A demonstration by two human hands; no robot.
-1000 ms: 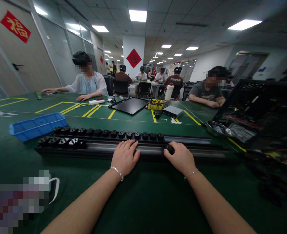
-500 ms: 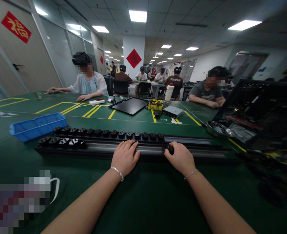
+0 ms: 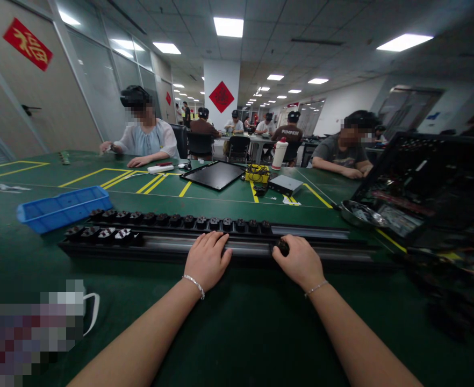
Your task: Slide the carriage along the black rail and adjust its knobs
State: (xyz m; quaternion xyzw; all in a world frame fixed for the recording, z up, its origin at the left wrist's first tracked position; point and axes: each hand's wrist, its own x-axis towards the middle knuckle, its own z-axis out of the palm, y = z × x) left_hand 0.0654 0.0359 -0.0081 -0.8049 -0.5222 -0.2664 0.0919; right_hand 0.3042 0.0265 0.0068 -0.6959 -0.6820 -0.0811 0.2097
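Observation:
Two long black rails (image 3: 237,248) with shiny metal-grey channels lie side by side across the table in front of me. Several black socket blocks (image 3: 188,221) sit in a row along the far rail, and a shorter row of socket blocks (image 3: 107,233) fills the left end of the near one. My left hand (image 3: 208,258) rests palm down on the near rail, fingers stretched out, holding nothing. My right hand (image 3: 301,260) curls its fingers round a small black socket block (image 3: 282,247) at that rail, right of centre. Its underside is hidden.
A blue plastic bin (image 3: 65,208) stands behind the rails' left end. Farther back lie a black panel (image 3: 215,174), a grey box (image 3: 285,185) and a white bottle (image 3: 279,153). At right are a metal bowl (image 3: 360,214) and an open black case (image 3: 434,177). Co-workers sit opposite.
My hands and the rails stay almost where they were. Across the table at left, a co-worker's hand has lifted and moved inward.

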